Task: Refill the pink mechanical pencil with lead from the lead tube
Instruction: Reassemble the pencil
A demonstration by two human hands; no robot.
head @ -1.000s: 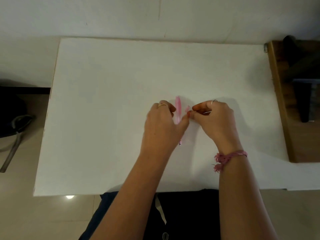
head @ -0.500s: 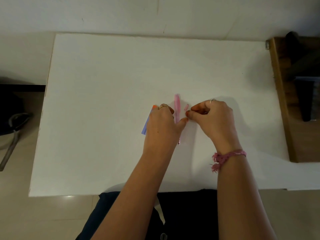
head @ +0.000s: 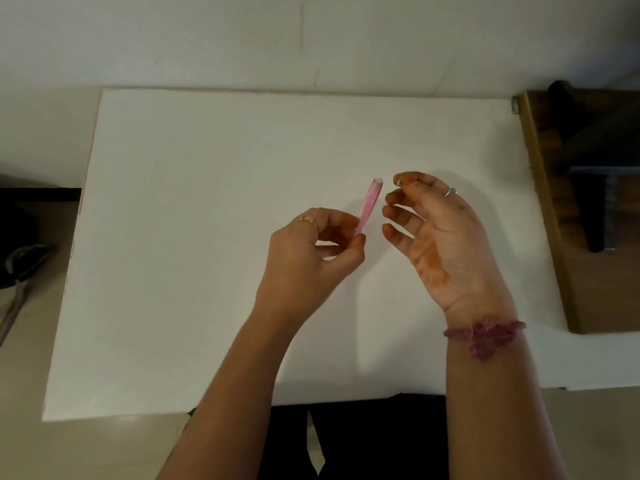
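Observation:
The pink mechanical pencil (head: 369, 206) is lifted above the white table (head: 207, 168), tilted with its open top end pointing up and away. My left hand (head: 308, 261) pinches its lower end between thumb and fingers. Just to the right of the pencil, my right hand (head: 443, 237) is turned palm up with its fingers loosely curled. Its thumb and forefinger pinch a small pale piece (head: 398, 181) close to the pencil's top; I cannot make out what the piece is. The lead tube is not in sight.
A dark wooden stand (head: 571, 237) with black items borders the table's right edge. On the floor to the left lie a dark bag and a strap (head: 17, 271). My lap in dark clothing sits at the table's near edge.
Both hands lifted off the table and moved apart. The left hand raised the pencil; the right hand turned palm up. The blue and orange tube seen beside the left hand is out of sight.

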